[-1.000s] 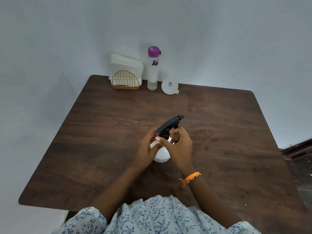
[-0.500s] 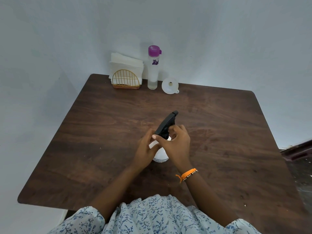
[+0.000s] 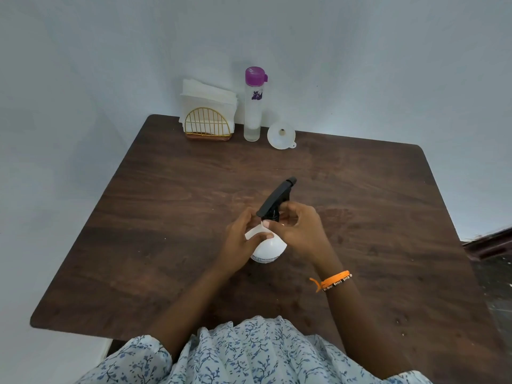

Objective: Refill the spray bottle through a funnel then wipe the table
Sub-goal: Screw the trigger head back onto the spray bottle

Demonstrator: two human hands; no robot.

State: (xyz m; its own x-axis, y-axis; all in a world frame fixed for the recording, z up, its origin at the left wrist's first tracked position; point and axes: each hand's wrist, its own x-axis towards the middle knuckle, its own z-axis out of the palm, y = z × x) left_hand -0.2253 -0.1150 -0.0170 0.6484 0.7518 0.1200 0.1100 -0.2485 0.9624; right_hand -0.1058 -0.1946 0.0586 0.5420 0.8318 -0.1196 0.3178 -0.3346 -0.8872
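Both hands grip the spray bottle (image 3: 267,246) at frame centre, left hand (image 3: 240,241) on its body, right hand (image 3: 300,230) at the black sprayer's (image 3: 277,199) collar, apparently unscrewing; funnel (image 3: 281,135), refill bottle (image 3: 253,105) and napkins (image 3: 207,102) wait untouched at upper centre, so filling and wiping the surface (image 3: 166,217) remain.

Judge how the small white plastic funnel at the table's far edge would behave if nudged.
The small white plastic funnel looks thin and probably light, so it would likely skid easily. Resting on its side, it may roll in a curve toward the tall clear bottle with the purple cap.
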